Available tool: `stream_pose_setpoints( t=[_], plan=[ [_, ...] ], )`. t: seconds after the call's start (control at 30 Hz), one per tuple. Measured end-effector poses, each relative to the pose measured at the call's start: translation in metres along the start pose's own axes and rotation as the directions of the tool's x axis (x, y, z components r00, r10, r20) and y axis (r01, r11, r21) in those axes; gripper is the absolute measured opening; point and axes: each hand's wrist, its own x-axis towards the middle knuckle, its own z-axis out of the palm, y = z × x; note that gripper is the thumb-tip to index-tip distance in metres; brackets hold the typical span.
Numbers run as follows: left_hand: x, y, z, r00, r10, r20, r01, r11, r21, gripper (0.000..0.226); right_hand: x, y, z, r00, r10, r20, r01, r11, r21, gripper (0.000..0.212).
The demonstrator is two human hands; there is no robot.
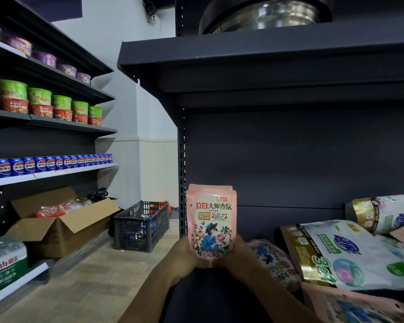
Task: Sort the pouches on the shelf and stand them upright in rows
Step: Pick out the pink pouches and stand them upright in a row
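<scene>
Fingers: the pink pouches are clasped at their lower edge between the left hand and right hand, both curled round them.
Shelf: behind the fingers; pouches should be set down squarely, bases flattened.
Pouches: upright above the fingers, stacked.
Fallen pouches: just right of the fingers.

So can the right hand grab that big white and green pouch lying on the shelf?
Probably not right now. The right hand is busy gripping the pink pouches together with the left hand. The white and green pouch lies close on the right with nothing blocking it, so a freed hand likely could.
</scene>
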Motion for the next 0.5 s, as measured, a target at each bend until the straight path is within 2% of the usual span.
stream_pose_setpoints(
  t=[0.13,0.37,0.5],
  plan=[
    [0.009,-0.003,-0.003,1.0,-0.007,0.017,0.007,1.0,0.007,0.045,0.012,0.001,0.004,1.0,-0.012,-0.021,0.011,0.999,-0.042,0.06],
    [0.029,-0.014,-0.007,0.999,-0.003,0.047,0.002,1.0,0.018,0.046,0.029,0.004,0.006,0.999,-0.012,-0.051,0.013,1.0,0.004,0.066],
    [0.031,-0.017,-0.007,0.999,0.018,0.029,-0.018,1.0,-0.006,0.047,0.025,0.001,0.004,0.996,-0.018,-0.089,0.021,0.999,0.024,0.056]
  ],
)
